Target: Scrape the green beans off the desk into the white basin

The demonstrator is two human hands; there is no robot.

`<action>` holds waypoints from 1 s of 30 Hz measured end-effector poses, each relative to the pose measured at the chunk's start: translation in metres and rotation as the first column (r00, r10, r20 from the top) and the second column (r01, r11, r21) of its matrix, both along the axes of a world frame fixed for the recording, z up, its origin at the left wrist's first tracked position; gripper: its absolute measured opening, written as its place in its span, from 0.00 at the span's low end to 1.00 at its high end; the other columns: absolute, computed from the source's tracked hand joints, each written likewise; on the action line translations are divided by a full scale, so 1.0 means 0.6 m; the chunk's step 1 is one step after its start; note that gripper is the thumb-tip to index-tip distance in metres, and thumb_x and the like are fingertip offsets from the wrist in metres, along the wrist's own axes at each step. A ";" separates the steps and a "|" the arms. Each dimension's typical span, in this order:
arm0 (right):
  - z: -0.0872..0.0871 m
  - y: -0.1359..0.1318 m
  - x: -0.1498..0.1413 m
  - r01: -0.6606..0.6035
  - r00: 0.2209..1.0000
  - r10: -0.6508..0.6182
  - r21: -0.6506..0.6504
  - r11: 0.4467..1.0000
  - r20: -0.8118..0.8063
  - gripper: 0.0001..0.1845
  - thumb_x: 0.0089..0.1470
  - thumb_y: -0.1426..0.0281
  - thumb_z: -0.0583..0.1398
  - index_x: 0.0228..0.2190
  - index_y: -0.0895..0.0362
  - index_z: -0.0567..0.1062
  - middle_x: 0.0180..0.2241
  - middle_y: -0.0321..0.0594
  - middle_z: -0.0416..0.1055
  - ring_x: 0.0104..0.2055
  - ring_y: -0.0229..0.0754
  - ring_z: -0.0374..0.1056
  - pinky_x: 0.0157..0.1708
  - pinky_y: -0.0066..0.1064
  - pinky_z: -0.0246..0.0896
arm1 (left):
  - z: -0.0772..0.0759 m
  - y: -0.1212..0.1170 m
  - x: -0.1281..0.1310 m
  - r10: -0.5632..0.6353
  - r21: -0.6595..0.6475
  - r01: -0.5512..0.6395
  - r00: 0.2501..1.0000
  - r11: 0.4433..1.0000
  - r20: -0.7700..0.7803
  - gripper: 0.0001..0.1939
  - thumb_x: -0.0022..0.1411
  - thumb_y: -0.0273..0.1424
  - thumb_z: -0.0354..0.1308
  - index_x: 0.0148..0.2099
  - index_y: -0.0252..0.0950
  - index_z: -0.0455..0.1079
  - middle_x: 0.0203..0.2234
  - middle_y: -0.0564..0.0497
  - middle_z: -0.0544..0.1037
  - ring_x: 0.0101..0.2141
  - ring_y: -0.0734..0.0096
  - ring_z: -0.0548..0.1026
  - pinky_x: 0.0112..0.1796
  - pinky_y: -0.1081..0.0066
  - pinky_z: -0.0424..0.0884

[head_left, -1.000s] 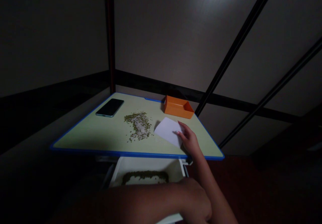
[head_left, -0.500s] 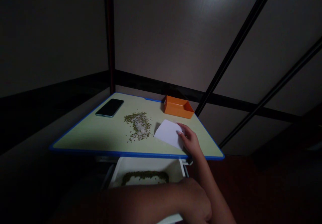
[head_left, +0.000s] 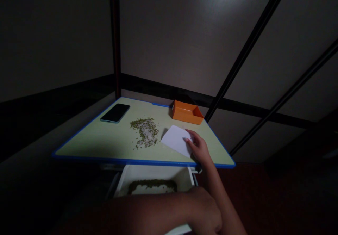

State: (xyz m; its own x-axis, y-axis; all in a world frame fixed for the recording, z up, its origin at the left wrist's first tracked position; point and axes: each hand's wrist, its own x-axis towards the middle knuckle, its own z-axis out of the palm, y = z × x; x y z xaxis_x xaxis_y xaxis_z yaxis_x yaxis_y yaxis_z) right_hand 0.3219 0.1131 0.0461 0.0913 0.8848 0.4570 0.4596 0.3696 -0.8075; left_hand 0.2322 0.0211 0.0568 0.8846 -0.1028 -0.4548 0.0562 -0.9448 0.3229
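One phone (head_left: pixel 115 113), dark screen up, lies near the left edge of the pale counter (head_left: pixel 118 136) with the blue rim. To its right, a loose heap of small grains (head_left: pixel 146 131) spreads over the middle, green and whitish bits mixed together, with strays around its edges. Below the counter's near edge, a white drawer (head_left: pixel 158 171) stands open, and green grains (head_left: pixel 153 183) lie in a curved band on its floor, partly hidden by the left forearm (head_left: pixel 148 206).

Just right of the heap is a white card (head_left: pixel 174 139), which seems slightly tilted, with a shadow by its left side. Beyond it, toward the far edge, sits an orange box (head_left: pixel 185 116). The right hand (head_left: pixel 200 148) grasps the card's right side between thumb and fingers. Nearest the camera, the left hand (head_left: pixel 206 208) is bent at the wrist; whether its fingers are clenched or released, I cannot tell.

As for progress, the heap is spread out and ungathered, while the drawer already holds some green grains.
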 end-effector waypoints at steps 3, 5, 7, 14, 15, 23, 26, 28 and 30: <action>-0.002 0.001 0.002 0.009 1.000 -0.009 0.006 1.000 -0.005 0.21 0.52 0.63 0.61 0.48 0.55 0.74 0.50 0.45 0.73 0.47 0.47 0.70 0.48 0.39 0.66 | -0.001 -0.001 -0.003 0.031 0.000 -0.031 0.999 1.000 0.030 0.18 0.55 0.49 0.53 0.32 0.40 0.73 0.28 0.54 0.78 0.27 0.66 0.73 0.23 0.68 0.61; -0.004 0.002 0.004 -0.001 1.000 0.001 0.015 1.000 -0.014 0.21 0.51 0.63 0.62 0.47 0.55 0.74 0.49 0.45 0.74 0.47 0.47 0.70 0.48 0.38 0.66 | -0.002 -0.001 -0.005 0.045 -0.011 -0.044 0.997 0.999 0.070 0.18 0.54 0.49 0.54 0.33 0.40 0.74 0.28 0.54 0.78 0.28 0.67 0.73 0.22 0.68 0.61; -0.005 0.002 0.005 -0.014 0.999 0.015 0.023 1.000 -0.029 0.20 0.51 0.63 0.62 0.46 0.55 0.75 0.49 0.44 0.74 0.47 0.47 0.70 0.47 0.38 0.66 | -0.003 -0.001 -0.006 0.039 -0.019 -0.038 0.996 0.999 0.082 0.17 0.54 0.48 0.54 0.32 0.40 0.74 0.28 0.55 0.78 0.27 0.67 0.73 0.21 0.68 0.60; -0.008 0.002 0.007 -0.058 0.996 0.058 0.005 0.998 -0.069 0.20 0.51 0.63 0.63 0.47 0.53 0.75 0.51 0.43 0.72 0.50 0.47 0.69 0.48 0.38 0.65 | -0.008 0.000 0.001 0.020 -0.006 -0.019 0.997 1.000 0.068 0.16 0.54 0.48 0.55 0.30 0.41 0.73 0.28 0.56 0.78 0.26 0.68 0.72 0.21 0.68 0.59; -0.008 0.003 0.007 -0.056 0.996 0.056 0.009 0.998 -0.076 0.20 0.51 0.63 0.63 0.46 0.53 0.75 0.51 0.43 0.72 0.51 0.48 0.69 0.49 0.38 0.65 | -0.010 0.000 0.001 0.020 -0.012 -0.019 0.997 1.000 0.070 0.16 0.54 0.48 0.55 0.29 0.41 0.73 0.27 0.56 0.78 0.26 0.68 0.72 0.22 0.68 0.60; -0.005 0.004 0.005 0.033 0.997 -0.031 0.023 0.999 -0.076 0.21 0.50 0.64 0.63 0.47 0.55 0.75 0.49 0.44 0.74 0.47 0.48 0.70 0.47 0.39 0.65 | -0.014 0.001 0.001 0.057 -0.051 -0.054 0.996 0.997 0.067 0.17 0.52 0.48 0.56 0.28 0.41 0.73 0.25 0.56 0.76 0.24 0.69 0.70 0.23 0.68 0.60; -0.006 0.006 0.004 0.045 0.998 -0.045 0.010 0.999 -0.032 0.23 0.50 0.65 0.63 0.49 0.55 0.74 0.49 0.44 0.74 0.44 0.48 0.70 0.44 0.38 0.66 | -0.009 0.000 0.000 0.053 -0.043 -0.051 0.997 0.998 0.063 0.17 0.52 0.48 0.56 0.28 0.41 0.73 0.24 0.56 0.76 0.23 0.69 0.69 0.23 0.68 0.60; -0.008 0.008 0.005 0.034 0.999 -0.034 -0.014 0.999 -0.011 0.25 0.51 0.64 0.62 0.51 0.55 0.73 0.50 0.45 0.73 0.43 0.47 0.71 0.43 0.38 0.66 | -0.008 -0.001 0.000 0.053 -0.036 -0.051 0.997 0.998 0.062 0.17 0.53 0.48 0.55 0.27 0.41 0.72 0.24 0.56 0.76 0.23 0.69 0.69 0.23 0.68 0.59; -0.011 0.011 0.007 0.020 1.000 -0.021 -0.033 0.999 -0.007 0.25 0.51 0.63 0.62 0.52 0.54 0.72 0.51 0.45 0.73 0.43 0.47 0.71 0.43 0.39 0.66 | -0.011 -0.002 0.002 0.050 -0.036 -0.048 0.997 0.998 0.054 0.17 0.53 0.48 0.56 0.26 0.40 0.71 0.24 0.56 0.75 0.23 0.69 0.68 0.22 0.68 0.59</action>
State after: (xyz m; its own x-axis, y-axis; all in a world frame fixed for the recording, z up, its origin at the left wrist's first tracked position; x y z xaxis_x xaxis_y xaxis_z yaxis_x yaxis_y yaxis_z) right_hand 0.3260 0.1196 0.0395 0.1129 0.8971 0.4272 0.4608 0.3337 -0.8224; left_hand 0.2332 0.0201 0.0502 0.9127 -0.0734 -0.4021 0.0834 -0.9296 0.3591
